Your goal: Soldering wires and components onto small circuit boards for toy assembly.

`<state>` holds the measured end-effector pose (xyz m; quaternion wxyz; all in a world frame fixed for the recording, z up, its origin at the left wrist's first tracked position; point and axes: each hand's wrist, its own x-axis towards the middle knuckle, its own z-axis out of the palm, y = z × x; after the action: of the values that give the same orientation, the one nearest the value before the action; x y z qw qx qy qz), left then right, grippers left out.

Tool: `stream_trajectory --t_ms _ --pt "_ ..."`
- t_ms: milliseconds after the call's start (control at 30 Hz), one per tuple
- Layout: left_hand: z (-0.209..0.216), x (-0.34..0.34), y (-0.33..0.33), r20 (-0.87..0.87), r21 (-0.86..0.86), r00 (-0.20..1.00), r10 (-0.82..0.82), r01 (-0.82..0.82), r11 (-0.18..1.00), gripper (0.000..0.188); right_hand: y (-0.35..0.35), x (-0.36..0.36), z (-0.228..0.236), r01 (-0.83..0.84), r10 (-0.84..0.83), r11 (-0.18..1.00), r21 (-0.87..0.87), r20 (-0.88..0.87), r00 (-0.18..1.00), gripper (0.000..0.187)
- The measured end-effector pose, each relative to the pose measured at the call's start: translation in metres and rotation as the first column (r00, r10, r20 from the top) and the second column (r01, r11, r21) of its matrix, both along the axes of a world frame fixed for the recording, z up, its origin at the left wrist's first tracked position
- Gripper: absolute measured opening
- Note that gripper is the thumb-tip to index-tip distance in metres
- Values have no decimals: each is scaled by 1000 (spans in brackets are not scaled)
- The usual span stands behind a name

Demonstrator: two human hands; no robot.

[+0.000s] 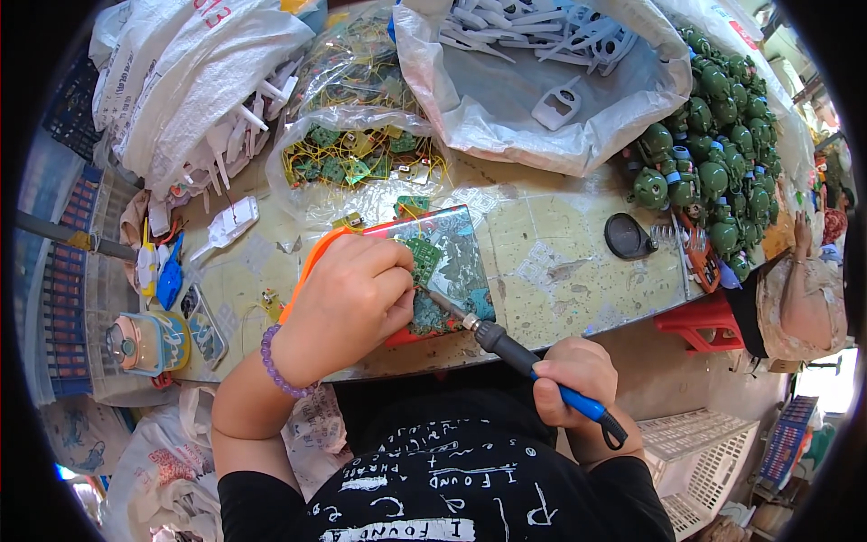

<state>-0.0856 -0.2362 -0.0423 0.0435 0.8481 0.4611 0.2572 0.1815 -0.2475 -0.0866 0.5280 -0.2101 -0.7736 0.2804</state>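
Observation:
My right hand (578, 384) is wrapped round the blue handle of a soldering iron (492, 336). The iron's tip reaches up and left to a small green circuit board (422, 260). Beside that board, my left hand (357, 294) is closed in a pinch; its fingertips are partly hidden, and what they hold cannot be made out. The board lies on a worn, stained flat piece with red edges (465, 237). An orange strip (312, 262) curves past the back of my left hand. Another small green board (413, 206) with yellow wire sits at the far edge of the piece.
Beyond lies a clear bag of wired circuit boards (361, 163). Sacks of white plastic parts (555, 101) stand at the back. Green round-headed figures (713, 176) are heaped at right, near a black oval piece (629, 237). A jar (144, 343) stands left; another person (804, 289) is far right.

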Motion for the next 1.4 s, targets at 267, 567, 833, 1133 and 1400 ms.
stream_trajectory --t_ms 267,567,833,1133,1400 --pt "2 1 -1 -17 10 1000 6 -6 1000 16 -3 4 -7 -18 17 987 160 6 1000 23" --pt "3 3 -2 -47 8 999 15 -15 1000 15 -8 12 -15 89 -79 989 117 -90 993 14" --pt "7 4 0 -21 31 1000 -13 14 999 11 27 94 6 672 -655 735 -91 -357 667 13" --pt "8 1 -3 -20 14 1000 -12 12 1000 11 82 235 51 779 -878 469 -417 -122 463 22" --pt "8 -6 -6 -60 14 998 -14 15 1000 9 132 204 22 710 -741 476 -519 199 642 22"
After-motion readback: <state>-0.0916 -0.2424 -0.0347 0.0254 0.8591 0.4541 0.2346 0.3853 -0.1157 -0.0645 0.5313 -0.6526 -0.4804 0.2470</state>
